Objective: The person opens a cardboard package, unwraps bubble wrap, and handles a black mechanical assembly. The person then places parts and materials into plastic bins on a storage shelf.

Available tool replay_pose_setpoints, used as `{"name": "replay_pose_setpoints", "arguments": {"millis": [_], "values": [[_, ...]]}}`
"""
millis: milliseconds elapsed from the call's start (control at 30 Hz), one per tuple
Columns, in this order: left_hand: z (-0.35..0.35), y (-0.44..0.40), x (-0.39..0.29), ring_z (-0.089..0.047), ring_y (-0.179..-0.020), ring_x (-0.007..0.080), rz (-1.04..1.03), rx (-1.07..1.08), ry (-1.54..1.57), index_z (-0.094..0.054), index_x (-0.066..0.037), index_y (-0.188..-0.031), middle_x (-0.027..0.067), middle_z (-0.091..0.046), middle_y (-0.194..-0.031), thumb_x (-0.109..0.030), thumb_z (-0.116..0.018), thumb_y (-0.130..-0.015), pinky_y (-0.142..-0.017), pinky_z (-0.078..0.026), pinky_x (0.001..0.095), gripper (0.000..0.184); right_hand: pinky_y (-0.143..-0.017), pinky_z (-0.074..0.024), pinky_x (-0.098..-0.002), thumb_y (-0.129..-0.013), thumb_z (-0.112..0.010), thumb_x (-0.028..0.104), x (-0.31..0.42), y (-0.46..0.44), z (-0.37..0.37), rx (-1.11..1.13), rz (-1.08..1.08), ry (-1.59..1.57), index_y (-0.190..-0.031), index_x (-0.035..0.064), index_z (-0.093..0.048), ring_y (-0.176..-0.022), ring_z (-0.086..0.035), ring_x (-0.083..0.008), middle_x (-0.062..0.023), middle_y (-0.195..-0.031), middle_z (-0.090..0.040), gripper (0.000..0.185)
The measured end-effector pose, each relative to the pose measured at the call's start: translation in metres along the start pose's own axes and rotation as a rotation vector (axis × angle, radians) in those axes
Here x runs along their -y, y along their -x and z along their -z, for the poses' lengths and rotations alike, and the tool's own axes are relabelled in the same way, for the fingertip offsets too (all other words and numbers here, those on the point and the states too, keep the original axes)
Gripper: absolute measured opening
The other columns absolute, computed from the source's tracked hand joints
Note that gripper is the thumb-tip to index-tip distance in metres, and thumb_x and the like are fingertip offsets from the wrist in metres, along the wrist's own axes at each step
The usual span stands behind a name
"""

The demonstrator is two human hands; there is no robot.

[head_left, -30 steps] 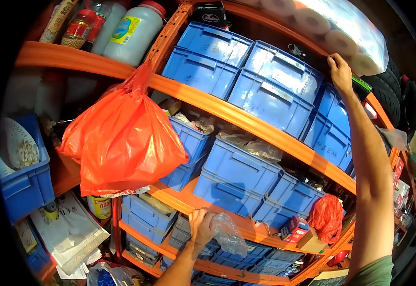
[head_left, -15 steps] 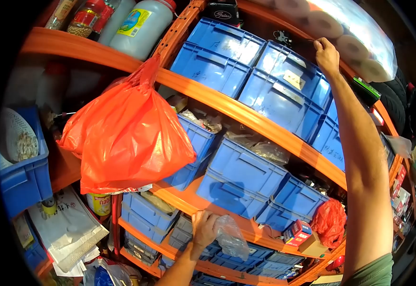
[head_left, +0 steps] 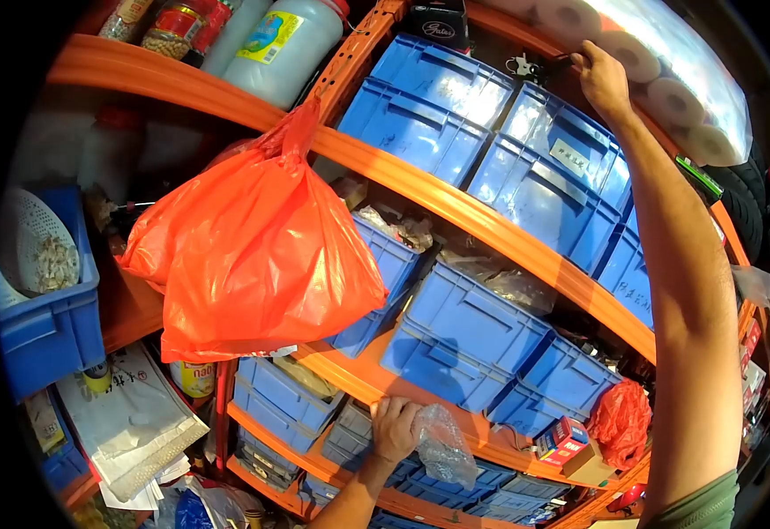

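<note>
My right hand [head_left: 603, 78] reaches up above the top row of blue bins [head_left: 551, 167]. Its fingers are closed; a small dark bit shows at the fingertips, too unclear to name. Just left of them, behind the bins, is a small metal part [head_left: 523, 67]. Lower down, my left hand [head_left: 395, 430] is curled against the orange shelf beam [head_left: 350, 377]. A crumpled clear plastic bag [head_left: 446, 448] hangs from its thumb side, and its fingertips are partly hidden. Bins with loose plastic-wrapped items stand above that hand.
A full red plastic bag [head_left: 257, 256] hangs in front of the shelves at left. Wrapped paper rolls [head_left: 667, 97] lie at top right. A large jar [head_left: 284, 53] stands top left. A small box [head_left: 562, 441] and a crumpled red bag [head_left: 620, 423] sit at lower right.
The view has shifted, so the shelves appear slightly to the right. My right hand has moved up and leftward relative to the bins. My left hand stays at the beam with the clear bag.
</note>
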State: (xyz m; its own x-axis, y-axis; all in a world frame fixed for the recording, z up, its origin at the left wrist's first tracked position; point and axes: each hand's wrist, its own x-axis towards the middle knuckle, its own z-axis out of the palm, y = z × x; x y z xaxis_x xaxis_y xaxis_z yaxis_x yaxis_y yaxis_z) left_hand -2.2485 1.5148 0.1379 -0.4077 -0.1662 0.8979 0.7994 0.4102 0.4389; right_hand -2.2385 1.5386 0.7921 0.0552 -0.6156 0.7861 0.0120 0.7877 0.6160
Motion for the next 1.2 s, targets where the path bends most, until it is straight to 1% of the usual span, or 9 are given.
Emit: {"name": "replay_pose_setpoints", "arguments": {"millis": [467,667,733,800,933,967,1000,1067,1200], "values": [[-0.005,0.001,-0.002,-0.052,-0.091,0.0305,0.026,-0.026,0.029,-0.065,-0.011,-0.095,0.0076,-0.054,-0.095,-0.014,-0.063,-0.079,-0.08,-0.038,0.0434,0.016,-0.083,-0.0501,-0.047,-0.096,-0.054,0.013,0.044,0.02,0.022,0.11,0.158,0.101,-0.099,0.0035,-0.062,-0.097,-0.061,-0.0392,-0.0185,-0.101,-0.066,0.012],[0.004,-0.005,-0.009,-0.052,-0.089,0.0335,0.003,-0.036,0.015,-0.064,-0.01,-0.093,0.01,-0.054,-0.094,-0.012,-0.061,-0.08,-0.078,-0.038,0.0446,0.013,-0.078,-0.0483,-0.0446,-0.098,-0.054,0.025,0.027,0.074,0.083,-0.044,-0.15,-0.183,-0.104,0.0045,-0.062,-0.087,-0.062,-0.0393,-0.0196,-0.091,-0.066,0.023],[0.01,-0.006,-0.013,-0.052,-0.09,0.0338,0.043,0.042,-0.046,-0.065,-0.01,-0.092,0.0111,-0.055,-0.092,-0.013,-0.062,-0.081,-0.079,-0.038,0.0447,0.011,-0.071,-0.0474,-0.0359,-0.098,-0.052,0.027,0.013,0.113,0.105,-0.102,-0.292,-0.366,-0.102,0.0033,-0.064,-0.072,-0.06,-0.0255,-0.0152,-0.08,-0.065,0.027],[0.026,-0.011,-0.025,-0.055,-0.086,0.0351,0.035,0.021,0.006,-0.064,-0.006,-0.089,0.0143,-0.057,-0.087,-0.011,-0.061,-0.084,-0.076,-0.042,0.0447,0.008,-0.057,-0.0349,-0.0255,-0.099,-0.051,0.027,0.03,0.166,0.148,-0.035,-0.642,-0.842,-0.088,0.0012,-0.06,-0.062,-0.041,-0.0082,0.0003,-0.069,-0.045,0.03],[0.057,0.02,-0.046,-0.065,-0.076,0.0309,0.399,0.133,0.391,-0.063,0.001,-0.091,0.0184,-0.065,-0.082,-0.011,-0.061,-0.089,-0.067,-0.05,0.0371,0.012,-0.062,-0.0311,-0.0267,-0.101,-0.051,0.03,0.086,0.318,0.249,-0.028,-1.11,-1.717,-0.081,0.0107,-0.047,-0.057,-0.03,-0.0105,0.0045,-0.065,-0.03,0.028],[0.069,0.031,-0.055,-0.064,-0.073,0.0267,0.474,0.187,0.392,-0.062,0.0,-0.091,0.0169,-0.064,-0.08,-0.013,-0.063,-0.088,-0.066,-0.049,0.0358,0.014,-0.06,-0.0309,-0.0281,-0.101,-0.05,0.032,0.122,0.339,0.283,-0.16,-1.48,-1.593,-0.085,0.0103,-0.049,-0.056,-0.031,-0.0104,0.0052,-0.064,-0.033,0.027],[0.082,0.044,-0.064,-0.063,-0.071,0.0225,0.547,0.242,0.39,-0.062,0.0,-0.091,0.0154,-0.064,-0.078,-0.015,-0.065,-0.087,-0.066,-0.049,0.0346,0.016,-0.06,-0.0328,-0.0291,-0.101,-0.051,0.032,0.124,0.396,0.309,-0.059,-1.455,-1.82,-0.091,0.0095,-0.052,-0.059,-0.036,-0.0113,0.004,-0.069,-0.041,0.025],[0.099,0.076,-0.071,-0.059,-0.071,0.0156,0.595,0.281,0.35,-0.061,0.0,-0.091,0.0115,-0.064,-0.076,-0.021,-0.068,-0.087,-0.066,-0.048,0.0326,0.022,-0.059,-0.0328,-0.0295,-0.1,-0.052,0.029,0.181,0.446,0.369,-0.284,-1.89,-1.62,-0.093,0.0088,-0.053,-0.061,-0.039,-0.0119,0.0009,-0.075,-0.046,0.022],[0.138,0.14,-0.109,-0.058,-0.085,0.0137,0.872,0.368,0.461,-0.061,0.001,-0.102,0.0085,-0.067,-0.094,-0.026,-0.065,-0.092,-0.075,-0.047,0.0286,0.03,-0.056,-0.0309,-0.0299,-0.098,-0.055,0.032,0.243,0.568,0.468,-0.077,-2.005,-1.785,-0.091,0.0078,-0.053,-0.055,-0.035,-0.0115,0.0016,-0.072,-0.043,0.026]]}}
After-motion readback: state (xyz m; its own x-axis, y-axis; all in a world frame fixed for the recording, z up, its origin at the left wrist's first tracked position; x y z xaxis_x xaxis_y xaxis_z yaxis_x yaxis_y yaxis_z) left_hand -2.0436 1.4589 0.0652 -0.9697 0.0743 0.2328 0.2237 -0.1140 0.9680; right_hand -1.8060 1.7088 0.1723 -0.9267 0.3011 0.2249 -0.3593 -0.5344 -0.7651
